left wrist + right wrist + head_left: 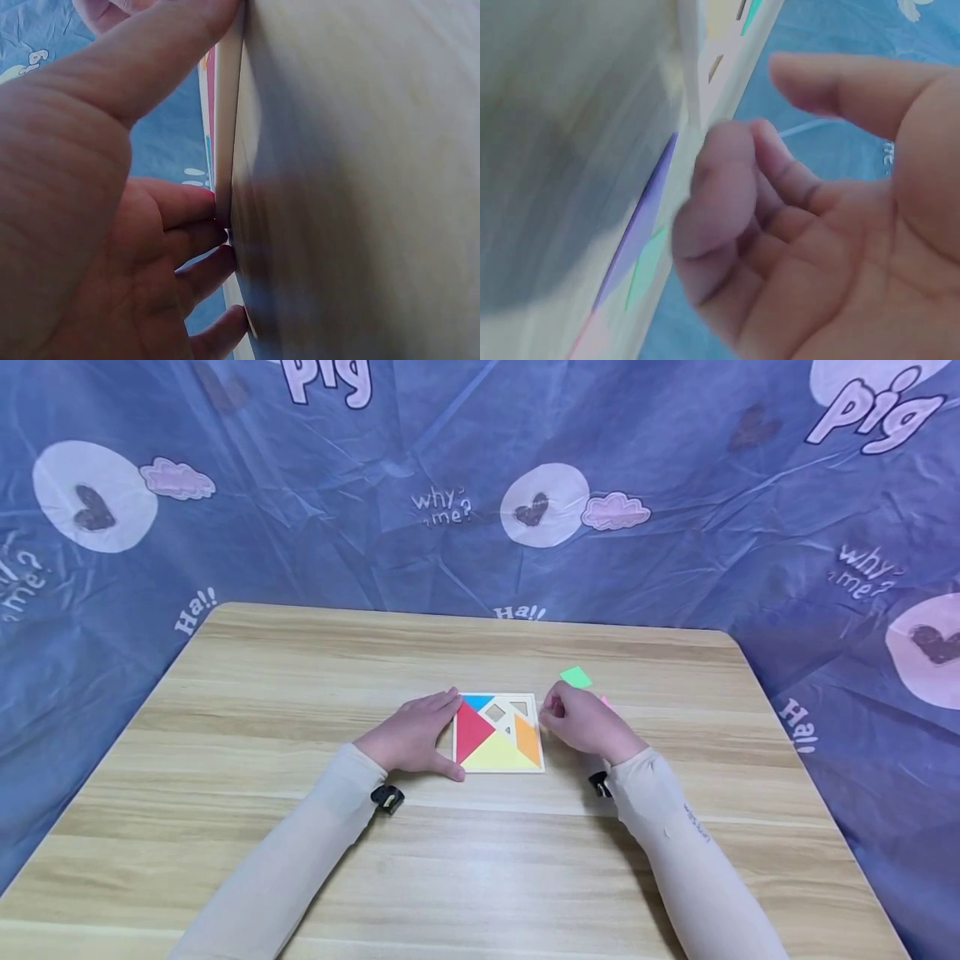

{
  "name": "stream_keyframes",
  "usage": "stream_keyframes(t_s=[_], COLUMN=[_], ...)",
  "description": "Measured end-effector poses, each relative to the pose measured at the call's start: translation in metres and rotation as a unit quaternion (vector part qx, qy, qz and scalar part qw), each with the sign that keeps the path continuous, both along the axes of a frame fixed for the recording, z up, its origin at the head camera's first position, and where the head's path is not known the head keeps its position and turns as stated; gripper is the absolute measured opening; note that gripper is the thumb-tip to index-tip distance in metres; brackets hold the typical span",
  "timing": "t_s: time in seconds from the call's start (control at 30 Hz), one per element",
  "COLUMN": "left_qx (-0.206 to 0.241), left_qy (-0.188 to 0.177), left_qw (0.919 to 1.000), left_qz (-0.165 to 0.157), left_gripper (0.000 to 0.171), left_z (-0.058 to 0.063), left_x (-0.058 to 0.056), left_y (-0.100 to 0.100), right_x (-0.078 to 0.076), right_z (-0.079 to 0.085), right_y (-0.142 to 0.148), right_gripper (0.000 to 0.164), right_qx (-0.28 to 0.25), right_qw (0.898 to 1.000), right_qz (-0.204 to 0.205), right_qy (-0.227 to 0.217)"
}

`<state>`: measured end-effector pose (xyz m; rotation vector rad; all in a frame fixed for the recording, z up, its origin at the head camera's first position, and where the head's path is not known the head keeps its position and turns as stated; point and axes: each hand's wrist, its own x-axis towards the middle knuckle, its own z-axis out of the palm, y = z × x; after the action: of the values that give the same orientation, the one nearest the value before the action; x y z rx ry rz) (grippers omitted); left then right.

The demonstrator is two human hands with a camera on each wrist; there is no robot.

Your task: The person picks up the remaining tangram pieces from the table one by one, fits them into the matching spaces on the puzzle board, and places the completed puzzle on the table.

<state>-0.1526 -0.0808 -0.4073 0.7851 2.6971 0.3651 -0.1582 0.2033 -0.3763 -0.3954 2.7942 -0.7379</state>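
Observation:
A shallow tangram board holds a red triangle, a blue piece, a yellow triangle and an orange parallelogram. Several bare recesses show in its upper right part. My left hand rests along the board's left side, thumb at the near corner and fingers at the far one; its fingers touch the edge. Just right of the board, my right hand hovers with bent fingers, the thumb apart from them and nothing visible between. A purple piece lies beneath, hidden in the head view.
Beyond my right hand lie a green piece and a pink piece, the pink one mostly covered by the hand. The wooden table ends at a blue patterned cloth behind and at the sides.

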Motion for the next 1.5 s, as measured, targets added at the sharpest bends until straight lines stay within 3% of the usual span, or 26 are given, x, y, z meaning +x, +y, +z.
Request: stream_keyframes(t_s=[0.13, 0.47, 0.87, 1.17, 1.5], left_qx=[-0.001, 0.007, 0.004, 0.001, 0.014], left_qy=[-0.002, -0.005, -0.006, -0.005, -0.007], left_qw=[1.0000, 1.0000, 1.0000, 1.0000, 0.9998], left_qz=[0.000, -0.001, 0.000, -0.001, -0.009], left_gripper=[0.123, 0.122, 0.122, 0.121, 0.121], left_z=[0.001, 0.004, 0.004, 0.004, 0.005], left_x=[0.000, 0.000, 0.000, -0.002, -0.002], left_y=[0.000, 0.000, -0.001, 0.000, -0.001], right_x=[-0.004, -0.011, -0.013, -0.014, -0.016], right_z=[0.005, 0.020, 0.025, 0.023, 0.020], right_y=[0.009, 0.037, 0.053, 0.056, 0.059], right_gripper=[0.016, 0.020, 0.026, 0.034, 0.045], right_qx=[-0.004, 0.019, 0.029, 0.049, 0.069], right_qw=[0.999, 0.995, 0.994, 0.995, 0.996], right_qz=[-0.021, -0.043, -0.070, -0.077, -0.054], right_qy=[0.050, 0.085, 0.076, 0.046, 0.015])
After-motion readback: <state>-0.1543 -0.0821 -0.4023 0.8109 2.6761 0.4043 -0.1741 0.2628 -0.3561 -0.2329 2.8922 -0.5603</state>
